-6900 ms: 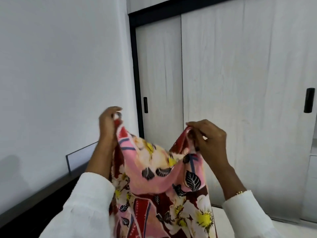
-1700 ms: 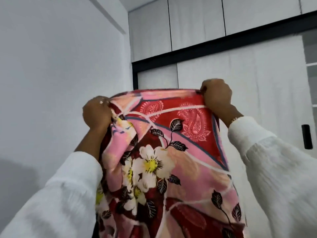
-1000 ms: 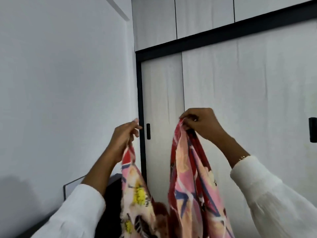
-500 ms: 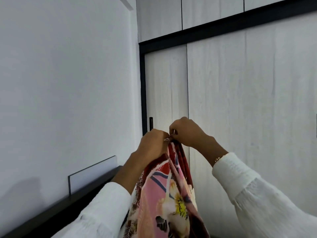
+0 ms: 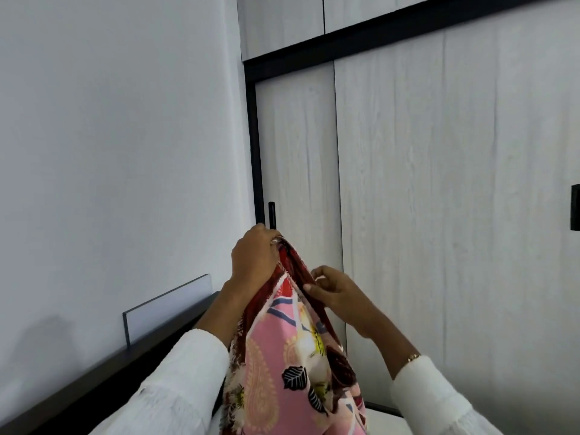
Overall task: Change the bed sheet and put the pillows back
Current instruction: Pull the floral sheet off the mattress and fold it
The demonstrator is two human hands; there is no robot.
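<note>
Hanging from left grip – sheet; right hand pinching fold.

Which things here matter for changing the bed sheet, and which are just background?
Job: floral sheet, left hand gripping its top, right hand pinching its edge.
Background: wardrobe doors, black door handle, white wall, dark headboard ledge.

Both arms raised in white sleeves, left hand clenched higher, gripping gathered cloth, right hand just below, fingers loosely curled, pinching it.
</note>
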